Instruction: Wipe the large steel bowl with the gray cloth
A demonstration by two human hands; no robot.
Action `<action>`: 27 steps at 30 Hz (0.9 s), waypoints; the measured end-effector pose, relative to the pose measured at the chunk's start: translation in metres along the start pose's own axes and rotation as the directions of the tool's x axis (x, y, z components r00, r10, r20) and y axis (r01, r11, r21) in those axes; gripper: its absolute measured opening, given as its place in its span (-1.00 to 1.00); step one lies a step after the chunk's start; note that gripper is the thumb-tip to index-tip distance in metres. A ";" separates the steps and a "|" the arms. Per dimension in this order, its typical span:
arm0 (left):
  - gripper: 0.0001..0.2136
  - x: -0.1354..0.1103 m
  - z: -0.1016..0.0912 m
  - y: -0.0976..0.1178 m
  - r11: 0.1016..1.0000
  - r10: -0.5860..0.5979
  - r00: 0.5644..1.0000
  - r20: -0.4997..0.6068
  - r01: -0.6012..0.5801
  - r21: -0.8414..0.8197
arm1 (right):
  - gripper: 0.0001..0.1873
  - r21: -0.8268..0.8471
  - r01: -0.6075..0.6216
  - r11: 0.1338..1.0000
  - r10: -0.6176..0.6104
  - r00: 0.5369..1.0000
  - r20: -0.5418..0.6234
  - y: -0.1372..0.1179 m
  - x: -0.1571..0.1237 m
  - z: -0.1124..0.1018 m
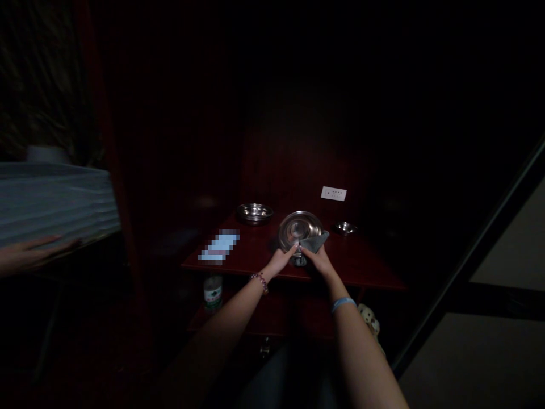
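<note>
Steel bowl (pixel 300 229) tilted near table edge (pixel 293 277), left hand (pixel 281 261) gripping it, right hand (pixel 317 258) clutching grey cloth (pixel 315 241).

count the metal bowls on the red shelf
3: a large metal bowl tilted in both hands, a medium bowl back left, a small bowl at right. The dark surroundings may hide more.

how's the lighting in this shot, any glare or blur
Head view: very dim, most of the frame near black; light falls only on the red shelf. The steel dish held by the left hand and the right hand with a grey cloth shows soft glare. The left edge is motion-blurred; one patch is pixelated.
</note>
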State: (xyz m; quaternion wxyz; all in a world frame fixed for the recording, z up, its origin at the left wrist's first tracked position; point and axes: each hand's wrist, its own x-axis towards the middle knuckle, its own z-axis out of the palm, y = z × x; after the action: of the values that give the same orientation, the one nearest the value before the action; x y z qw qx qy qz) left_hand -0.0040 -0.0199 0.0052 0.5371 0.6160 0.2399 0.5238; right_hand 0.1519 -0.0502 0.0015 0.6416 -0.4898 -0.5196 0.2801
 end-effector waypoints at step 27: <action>-0.50 -0.001 0.002 0.004 0.988 -0.051 0.998 -0.026 0.047 -0.148 | -0.13 0.030 -0.034 0.999 0.034 0.999 -0.005 0.003 0.004 0.002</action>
State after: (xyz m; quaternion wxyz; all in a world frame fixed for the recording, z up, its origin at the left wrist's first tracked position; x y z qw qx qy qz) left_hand -0.0038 -0.0232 0.0086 0.5903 0.5608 0.2233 0.5359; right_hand 0.1518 -0.0451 0.0007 0.6454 -0.4899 -0.5051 0.2972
